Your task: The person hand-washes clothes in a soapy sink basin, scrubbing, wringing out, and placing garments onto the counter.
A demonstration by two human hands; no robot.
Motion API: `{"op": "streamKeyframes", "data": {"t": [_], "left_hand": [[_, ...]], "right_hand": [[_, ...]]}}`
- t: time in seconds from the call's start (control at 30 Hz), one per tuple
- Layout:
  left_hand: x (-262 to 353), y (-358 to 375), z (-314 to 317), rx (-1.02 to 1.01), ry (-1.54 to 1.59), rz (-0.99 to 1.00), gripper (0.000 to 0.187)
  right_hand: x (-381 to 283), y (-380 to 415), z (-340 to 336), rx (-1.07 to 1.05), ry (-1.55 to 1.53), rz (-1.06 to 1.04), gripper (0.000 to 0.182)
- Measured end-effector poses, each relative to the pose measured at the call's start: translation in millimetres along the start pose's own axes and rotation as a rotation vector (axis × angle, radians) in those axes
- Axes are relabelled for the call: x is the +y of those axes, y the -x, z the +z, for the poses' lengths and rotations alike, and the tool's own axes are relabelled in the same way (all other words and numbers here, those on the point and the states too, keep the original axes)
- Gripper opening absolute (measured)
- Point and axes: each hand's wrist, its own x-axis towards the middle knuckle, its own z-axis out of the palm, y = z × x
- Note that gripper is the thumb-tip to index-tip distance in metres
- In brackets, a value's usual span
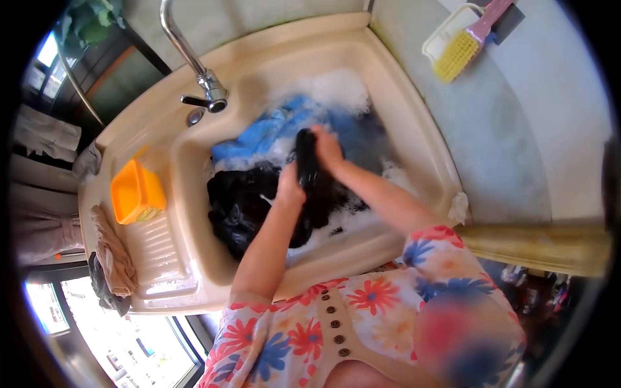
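Both of my hands are over the soapy water in a beige sink [213, 255]. My left hand [290, 185] is closed on a wet black garment [309, 158], gripping its near left side. Higher up and to the right, my right hand [328, 149] is closed on the same cloth near its top end. The garment's lower part hangs into the water, where more black cloth [242, 207] lies bunched at the left. A blue garment [272, 132] floats behind my hands among white suds [333, 90]. The exact kind of the black garment cannot be made out.
A chrome faucet [210, 87] rises at the sink's back left. On the ribbed drainboard stands an orange plastic container [136, 193]. Brown cloth [113, 249] drapes over the left edge. A yellow-bristled brush [460, 52] hangs on the wall at right.
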Motion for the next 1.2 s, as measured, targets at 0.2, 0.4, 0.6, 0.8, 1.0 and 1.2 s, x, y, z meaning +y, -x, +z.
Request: {"op": "streamKeyframes", "data": {"t": [0.2, 0.4, 0.6, 0.8, 1.0, 1.2], "left_hand": [[33, 20, 6, 0.033, -0.277, 0.090, 0.018], [8, -1, -3, -0.109, -0.182, -0.025, 0.038], [23, 22, 11, -0.322, 0.009, -0.149, 0.046], [2, -22, -63, -0.689, -0.572, 0.728, 0.040], [18, 20, 15, -0.067, -0.154, 0.002, 0.024], [32, 26, 4, -0.041, -0.140, -0.058, 0.039]], "right_hand": [[86, -20, -94, -0.115, 0.398, -0.005, 0.030], [35, 25, -72, -0.402, 0.776, -0.009, 0.043], [27, 20, -55, -0.074, 0.469, -0.208, 0.035], [-79, 96, -1, -0.278, 0.032, -0.915, 0.029], [23, 0, -42, -0.122, 0.626, 0.026, 0.034], [103, -12, -89, 0.167, 0.319, 0.172, 0.034]]}}
